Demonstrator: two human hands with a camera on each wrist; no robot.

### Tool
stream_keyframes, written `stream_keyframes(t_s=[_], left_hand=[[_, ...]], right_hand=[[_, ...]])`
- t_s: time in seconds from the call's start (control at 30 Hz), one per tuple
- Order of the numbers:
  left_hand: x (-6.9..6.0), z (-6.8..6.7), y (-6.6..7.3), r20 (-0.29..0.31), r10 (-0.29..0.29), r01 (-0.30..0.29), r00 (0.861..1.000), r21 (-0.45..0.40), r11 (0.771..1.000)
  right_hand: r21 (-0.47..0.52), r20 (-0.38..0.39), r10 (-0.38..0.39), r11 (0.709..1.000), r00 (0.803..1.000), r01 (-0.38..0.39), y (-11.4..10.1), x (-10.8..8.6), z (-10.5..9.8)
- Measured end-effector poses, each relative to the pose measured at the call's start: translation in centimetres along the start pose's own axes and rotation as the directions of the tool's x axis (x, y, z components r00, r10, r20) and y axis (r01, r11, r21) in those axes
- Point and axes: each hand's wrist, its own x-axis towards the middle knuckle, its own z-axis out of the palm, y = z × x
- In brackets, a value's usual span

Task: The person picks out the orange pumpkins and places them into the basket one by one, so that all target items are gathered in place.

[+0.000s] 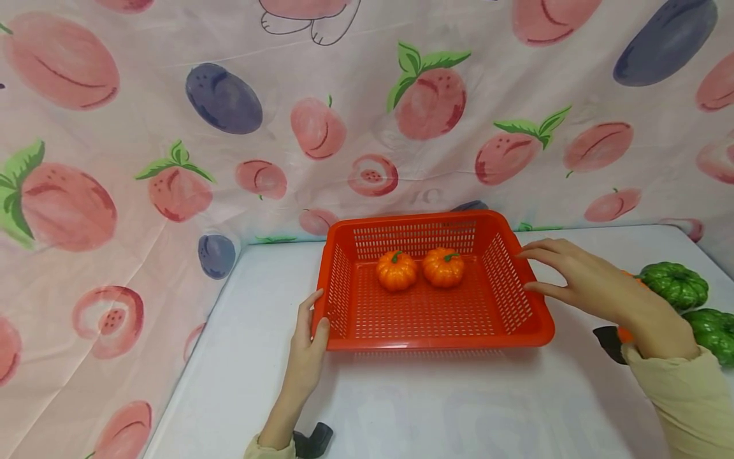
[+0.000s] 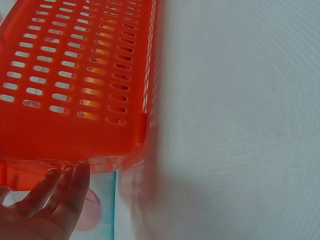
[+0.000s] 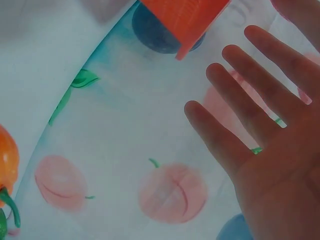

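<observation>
A red plastic basket (image 1: pixel 436 344) with slotted walls sits on the white table; two small orange pumpkins (image 1: pixel 397 271) lie side by side inside it. My left hand (image 1: pixel 306 350) holds the basket's left rim, thumb near the front corner and fingers along the outside. The left wrist view shows those fingers (image 2: pixel 75 190) against the basket's rim. Beside the right rim is my right hand (image 1: pixel 596 280), fingers extended and slightly apart. In the right wrist view, its spread fingers (image 3: pixel 215 135) hold nothing and stand apart from the basket's corner (image 3: pixel 187 22).
Two green pumpkins (image 1: pixel 673 285) lie at the table's right side. Next to them is an orange pumpkin (image 3: pixel 7 157), mostly hidden by my right wrist in the head view. A fruit-printed cloth (image 1: pixel 321 70) hangs behind and left of the white table (image 1: pixel 424 408).
</observation>
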Motion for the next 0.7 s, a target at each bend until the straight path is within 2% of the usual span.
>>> stream_keyframes(t_s=[0.13,0.3,0.53,0.7], left_hand=[[0.0,0.0,0.1,-0.001,-0.002,0.002,1.0,0.0,1.0],[0.0,0.0,0.0,-0.002,0.0,0.0,1.0,0.001,1.0],[0.0,0.0,0.0,-0.002,-0.001,0.001,1.0,0.001,1.0],[0.0,0.0,0.0,-0.004,0.0,0.0,1.0,-0.002,1.0]], right_hand=[[-0.011,0.021,0.045,0.999,0.999,-0.044,0.3,-0.5,-0.1],[-0.013,0.008,0.068,0.998,0.998,-0.068,0.9,-1.2,0.1],[-0.037,-0.036,0.043,0.998,0.998,-0.044,1.7,-2.2,0.3],[-0.043,0.002,0.112,0.993,0.994,-0.112,2.2,-2.9,0.2]])
